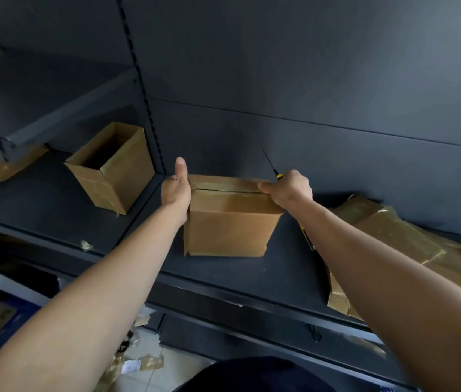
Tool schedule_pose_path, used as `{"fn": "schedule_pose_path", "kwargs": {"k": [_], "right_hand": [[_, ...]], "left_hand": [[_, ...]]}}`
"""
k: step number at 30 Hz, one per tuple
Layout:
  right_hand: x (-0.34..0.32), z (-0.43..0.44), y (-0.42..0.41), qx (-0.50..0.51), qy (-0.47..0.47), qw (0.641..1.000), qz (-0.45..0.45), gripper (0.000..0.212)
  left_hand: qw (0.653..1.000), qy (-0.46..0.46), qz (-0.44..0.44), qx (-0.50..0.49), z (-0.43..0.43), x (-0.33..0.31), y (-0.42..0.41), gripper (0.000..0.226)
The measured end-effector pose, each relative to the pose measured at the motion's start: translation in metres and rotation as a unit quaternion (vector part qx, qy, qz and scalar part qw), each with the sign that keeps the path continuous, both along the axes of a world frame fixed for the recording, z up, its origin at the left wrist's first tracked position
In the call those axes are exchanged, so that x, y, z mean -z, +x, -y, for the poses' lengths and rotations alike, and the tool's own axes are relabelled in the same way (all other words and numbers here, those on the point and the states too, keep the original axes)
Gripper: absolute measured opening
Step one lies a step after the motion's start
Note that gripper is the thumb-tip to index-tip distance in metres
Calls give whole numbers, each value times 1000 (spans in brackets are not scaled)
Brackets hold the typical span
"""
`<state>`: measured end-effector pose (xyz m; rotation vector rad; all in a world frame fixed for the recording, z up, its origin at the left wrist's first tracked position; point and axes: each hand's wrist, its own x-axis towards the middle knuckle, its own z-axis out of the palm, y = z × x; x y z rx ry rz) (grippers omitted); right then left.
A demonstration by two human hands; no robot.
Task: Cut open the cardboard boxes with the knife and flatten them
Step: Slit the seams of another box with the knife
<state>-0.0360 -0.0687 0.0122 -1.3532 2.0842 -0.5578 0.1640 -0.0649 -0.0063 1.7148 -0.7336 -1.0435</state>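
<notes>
A closed cardboard box (229,222) stands on the dark shelf (252,273) in the middle of the view, with a slit showing along its taped top seam. My left hand (175,190) lies flat against the box's left side, thumb pointing up. My right hand (290,189) grips a knife (270,165) with a yellow handle at the box's top right corner. The thin blade points up and away from the box. Part of the handle is hidden in my fist.
An open-topped cardboard box (110,168) stands on the shelf to the left. Flattened cardboard with tape (393,230) lies piled at the right. More flat cardboard (3,166) sits at the far left under a grey shelf. Tape scraps (136,363) litter the floor below.
</notes>
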Motion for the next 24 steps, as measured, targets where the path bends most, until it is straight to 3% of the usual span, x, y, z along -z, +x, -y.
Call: {"fn": "schedule_pose_path", "kwargs": {"k": [3,5,8,10,14,17,24], "right_hand": [[4,-3,4,-22,11,1000,-6,54],[1,-4,6,-49,-1,999,3,60],[-12,-2,4,-162,-7,986,-33,43],[-22,0,2,-271,17,960,-72,26],[-41,-3,10,-393,66,892,-213,32],[-48,-3,23,-424,78,850,-303,38],[-59,-6,52,-431,45,784,-446,36]], "left_hand": [[971,-12,120,206,-8,6,5,60],[956,-14,165,244,-8,8,11,87],[937,-62,229,257,-5,9,21,73],[915,-51,252,311,-3,9,25,76],[851,17,326,411,3,4,30,111],[824,31,360,437,8,2,30,117],[802,41,383,456,8,5,31,114]]}}
